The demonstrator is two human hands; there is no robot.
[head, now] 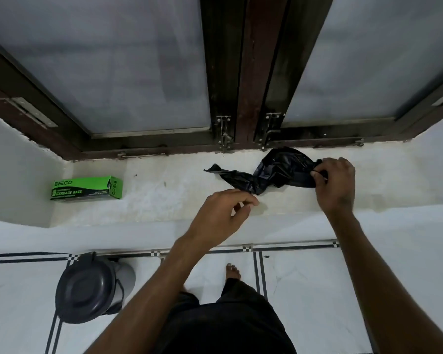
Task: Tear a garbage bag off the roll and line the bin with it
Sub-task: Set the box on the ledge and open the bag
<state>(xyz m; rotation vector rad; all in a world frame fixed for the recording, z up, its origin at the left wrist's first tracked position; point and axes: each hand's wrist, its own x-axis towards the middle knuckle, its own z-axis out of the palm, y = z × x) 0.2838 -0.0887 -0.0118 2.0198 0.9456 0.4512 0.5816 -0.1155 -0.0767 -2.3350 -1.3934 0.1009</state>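
White windowsill (164,200), crumpled garbage bag (274,172)

Box (87,187) lies on the sill (164,200), left of the bag (271,172).

Bare sill (164,198) between box (86,187) and bag (271,172).

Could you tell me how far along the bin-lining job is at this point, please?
Done: a black garbage bag lies crumpled on the sill, away from the green box. In hand: the right hand pinches one end; the left hand hovers open beside it. Left: opening it and lining the bin, whose lid looks closed.
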